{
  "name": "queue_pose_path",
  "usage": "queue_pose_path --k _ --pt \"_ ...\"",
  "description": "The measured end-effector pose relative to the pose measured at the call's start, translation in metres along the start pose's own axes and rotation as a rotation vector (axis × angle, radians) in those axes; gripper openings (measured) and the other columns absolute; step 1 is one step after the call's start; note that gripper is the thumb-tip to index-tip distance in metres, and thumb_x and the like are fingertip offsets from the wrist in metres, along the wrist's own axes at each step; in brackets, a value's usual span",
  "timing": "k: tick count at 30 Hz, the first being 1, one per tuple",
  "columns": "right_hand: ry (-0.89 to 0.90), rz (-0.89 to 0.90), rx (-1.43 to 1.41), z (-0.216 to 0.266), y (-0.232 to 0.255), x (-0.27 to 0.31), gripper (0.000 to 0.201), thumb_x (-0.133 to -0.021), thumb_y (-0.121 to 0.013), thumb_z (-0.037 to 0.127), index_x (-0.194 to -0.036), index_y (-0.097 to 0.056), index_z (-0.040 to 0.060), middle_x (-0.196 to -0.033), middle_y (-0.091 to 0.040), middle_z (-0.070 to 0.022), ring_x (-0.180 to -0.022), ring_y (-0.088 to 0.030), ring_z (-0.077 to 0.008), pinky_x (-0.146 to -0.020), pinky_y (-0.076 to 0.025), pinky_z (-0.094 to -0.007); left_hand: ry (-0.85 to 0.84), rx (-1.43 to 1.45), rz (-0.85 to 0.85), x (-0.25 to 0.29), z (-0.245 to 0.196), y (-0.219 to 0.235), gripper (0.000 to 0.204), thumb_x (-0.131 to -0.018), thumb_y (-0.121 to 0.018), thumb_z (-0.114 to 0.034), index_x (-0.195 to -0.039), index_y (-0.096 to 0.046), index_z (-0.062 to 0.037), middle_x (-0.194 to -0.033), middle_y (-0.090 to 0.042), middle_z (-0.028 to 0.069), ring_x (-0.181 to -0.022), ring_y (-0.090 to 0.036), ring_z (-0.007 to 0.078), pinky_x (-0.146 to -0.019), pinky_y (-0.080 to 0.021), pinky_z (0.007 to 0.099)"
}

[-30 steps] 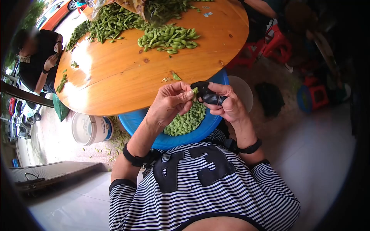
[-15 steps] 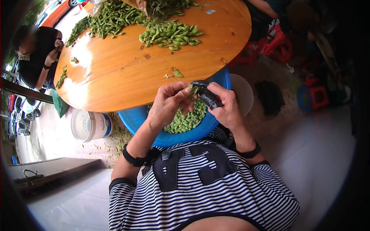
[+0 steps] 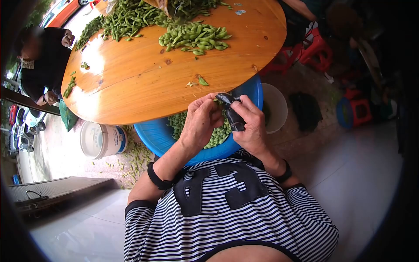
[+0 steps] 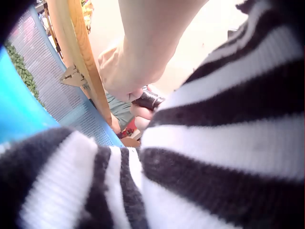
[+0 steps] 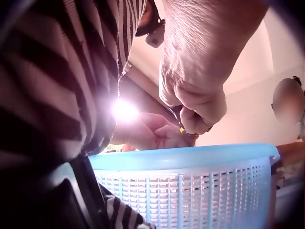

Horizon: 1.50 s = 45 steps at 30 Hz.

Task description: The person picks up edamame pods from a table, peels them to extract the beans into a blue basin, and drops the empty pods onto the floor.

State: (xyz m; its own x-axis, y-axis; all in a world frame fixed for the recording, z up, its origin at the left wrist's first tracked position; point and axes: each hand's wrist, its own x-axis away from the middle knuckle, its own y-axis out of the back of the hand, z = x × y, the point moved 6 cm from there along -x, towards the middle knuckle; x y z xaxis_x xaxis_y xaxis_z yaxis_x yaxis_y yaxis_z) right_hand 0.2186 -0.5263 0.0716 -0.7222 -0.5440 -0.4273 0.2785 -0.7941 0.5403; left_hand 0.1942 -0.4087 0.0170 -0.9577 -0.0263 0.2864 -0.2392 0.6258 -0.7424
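Observation:
In the head view my left hand (image 3: 200, 120) is curled with its fingertips pinching a green soybean pod (image 3: 216, 100), mostly hidden by the fingers. My right hand (image 3: 252, 126) grips a short, shiny black tool (image 3: 235, 118), whose tip meets the left fingertips. A yellow-green bit (image 5: 182, 129) shows between the hands in the right wrist view. Both hands are above a blue plastic basket (image 3: 159, 147) holding shelled green beans (image 3: 219, 137). The left wrist view shows the black tool (image 4: 147, 99) between fingers, with striped shirt filling much of the frame.
A wooden table (image 3: 131, 83) stands ahead, bearing a heap of soybean pods (image 3: 196, 37) and a larger pile behind. One loose pod piece (image 3: 203, 81) lies near its edge. A white bucket (image 3: 94, 139) is at left, a pale tub (image 3: 276, 109) at right. Another person (image 3: 48, 61) sits at left.
My left hand has shifted slightly right, covering more of the pod. The black tool has turned steeper in my right hand. The person at left has lowered one hand.

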Motion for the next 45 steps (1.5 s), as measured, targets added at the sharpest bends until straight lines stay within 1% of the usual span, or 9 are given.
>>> queue_pose_path --k 6,12,18,28,37,40,42,44,45 --pt "-0.023 -0.018 -0.04 -0.004 0.01 -0.002 0.039 -0.064 -0.058 -0.013 -0.102 -0.059 -0.004 -0.082 -0.047 -0.0137 -0.071 -0.053 -0.0294 -0.061 -0.043 -0.0349 -0.008 -0.029 0.055 0.002 -0.001 -0.002 0.026 -0.09 -0.041 0.0 -0.108 -0.06 0.0005 -0.068 -0.045 -0.0043 -0.058 -0.035 0.0057 -0.052 -0.035 0.0206" --pt "-0.14 -0.223 0.013 -0.031 0.073 0.001 0.021 -0.076 -0.054 -0.01 -0.095 -0.057 -0.0058 -0.084 -0.055 -0.0121 -0.074 -0.056 -0.0218 -0.068 -0.044 -0.0273 -0.14 -0.957 0.204 0.015 -0.001 0.011 0.029 -0.09 -0.051 -0.003 -0.118 -0.057 0.0008 -0.099 -0.065 0.0078 -0.08 -0.059 0.0157 -0.069 -0.05 0.0284" --pt "-0.219 -0.262 0.388 -0.072 0.139 0.019 0.029 -0.077 -0.052 -0.011 -0.104 -0.058 -0.0055 -0.088 -0.058 -0.0151 -0.076 -0.059 -0.0246 -0.072 -0.045 -0.0268 -1.0 -1.884 0.243 0.028 -0.01 -0.039 0.056 -0.079 -0.07 -0.02 -0.127 -0.05 -0.0003 -0.132 -0.051 0.0188 -0.122 -0.049 0.0342 -0.1 -0.04 0.045" --pt "-0.466 -0.031 0.599 -0.126 0.127 0.039 0.054 -0.067 -0.051 -0.009 -0.12 -0.053 -0.0105 -0.107 -0.059 -0.0291 -0.103 -0.057 -0.0422 -0.089 -0.045 -0.0421 -0.836 -2.219 0.145 -0.019 -0.032 -0.015 0.075 -0.094 -0.039 -0.053 -0.141 -0.03 0.0046 -0.149 -0.03 0.0198 -0.138 -0.029 0.0336 -0.113 -0.02 0.0502" --pt "-0.569 -0.021 0.601 -0.127 0.129 0.047 0.051 -0.067 -0.051 -0.009 -0.118 -0.054 -0.0104 -0.098 -0.062 -0.0294 -0.097 -0.06 -0.0423 -0.084 -0.046 -0.043 -0.082 -2.251 -0.974 0.07 -0.223 0.204 0.058 -0.099 -0.025 -0.037 -0.148 -0.023 -0.0059 -0.156 -0.019 0.0127 -0.145 -0.014 0.0263 -0.115 -0.011 0.0521" --pt "-0.57 -0.018 0.573 -0.123 0.126 0.047 0.047 -0.068 -0.051 -0.009 -0.115 -0.055 -0.0089 -0.096 -0.062 -0.03 -0.095 -0.059 -0.0434 -0.082 -0.046 -0.0443 0.273 -2.295 -1.613 0.132 -0.276 0.237 0.049 -0.092 -0.044 -0.028 -0.134 -0.047 -0.0031 -0.152 -0.025 0.0182 -0.142 -0.018 0.0369 -0.108 -0.021 0.0605" --pt "-0.598 0.0 0.556 -0.119 0.121 0.043 0.043 -0.069 -0.051 -0.009 -0.112 -0.056 -0.0067 -0.095 -0.061 -0.0306 -0.094 -0.059 -0.0445 -0.08 -0.045 -0.0453 -0.012 -2.357 -1.533 0.127 -0.272 0.193 0.045 -0.091 -0.05 -0.019 -0.132 -0.048 -0.0017 -0.148 -0.034 0.0193 -0.14 -0.024 0.0358 -0.11 -0.024 0.0542" --pt "-0.601 -0.001 0.557 -0.113 0.115 0.038 0.043 -0.069 -0.051 -0.009 -0.111 -0.056 -0.0058 -0.095 -0.061 -0.0305 -0.093 -0.059 -0.0447 -0.08 -0.045 -0.0452 -0.713 -2.292 -0.736 0.073 -0.24 0.149 0.04 -0.092 -0.051 -0.014 -0.129 -0.049 0.0011 -0.142 -0.042 0.0205 -0.133 -0.036 0.0367 -0.109 -0.028 0.0471" --pt "-0.601 -0.001 0.558 -0.111 0.113 0.036 0.042 -0.07 -0.051 -0.009 -0.111 -0.056 -0.005 -0.094 -0.061 -0.0304 -0.093 -0.059 -0.0449 -0.079 -0.045 -0.0452 -0.727 -1.975 -0.521 0.054 -0.204 0.092 0.041 -0.094 -0.05 -0.008 -0.134 -0.044 -0.0014 -0.14 -0.044 0.0194 -0.134 -0.036 0.0341 -0.111 -0.03 0.0368"
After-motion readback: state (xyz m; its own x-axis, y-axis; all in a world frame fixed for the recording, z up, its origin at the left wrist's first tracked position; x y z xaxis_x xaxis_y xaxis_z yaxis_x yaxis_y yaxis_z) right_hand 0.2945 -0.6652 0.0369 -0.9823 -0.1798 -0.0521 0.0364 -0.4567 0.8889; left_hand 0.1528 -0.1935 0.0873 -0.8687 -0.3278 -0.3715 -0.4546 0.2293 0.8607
